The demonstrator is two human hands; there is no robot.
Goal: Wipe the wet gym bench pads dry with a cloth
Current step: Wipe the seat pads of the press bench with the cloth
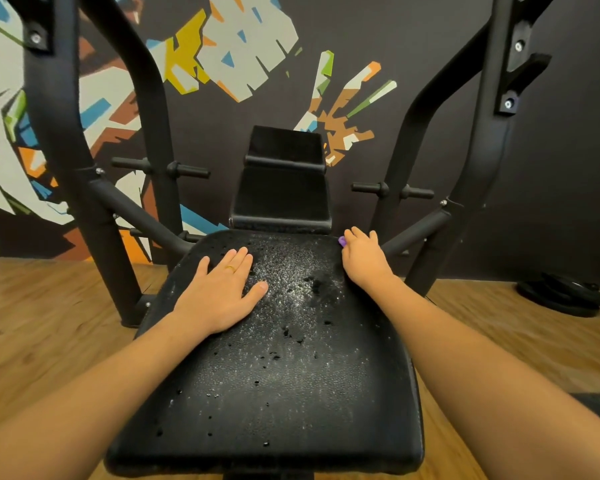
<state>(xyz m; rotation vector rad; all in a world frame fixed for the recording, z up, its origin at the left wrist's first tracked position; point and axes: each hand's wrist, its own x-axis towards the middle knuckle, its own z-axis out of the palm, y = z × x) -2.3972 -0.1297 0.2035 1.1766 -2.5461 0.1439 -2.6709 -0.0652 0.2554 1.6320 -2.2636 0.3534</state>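
While pressing flat left hand (222, 289) on wet seat pad (291, 382), grips purple cloth (342, 241) in right hand (364, 259) at pad's far right corner; seemingly just starting; next needs sweeping across droplets (286, 332)

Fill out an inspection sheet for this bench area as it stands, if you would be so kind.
Surface: seat pad black, speckled with water droplets; back pad beyond it, wetness hard to judge.
Job's things: purple thing, probably the cloth, only a corner showing under the right hand.
Clutter: weight plates lying on the floor at right.
Grippers: left hand flat on the seat pad, fingers straight; right hand at the pad's far right corner, fingers curled on the purple thing.
Cables: nothing seen.
Surroundings: black rack frame, mural wall, wooden floor.
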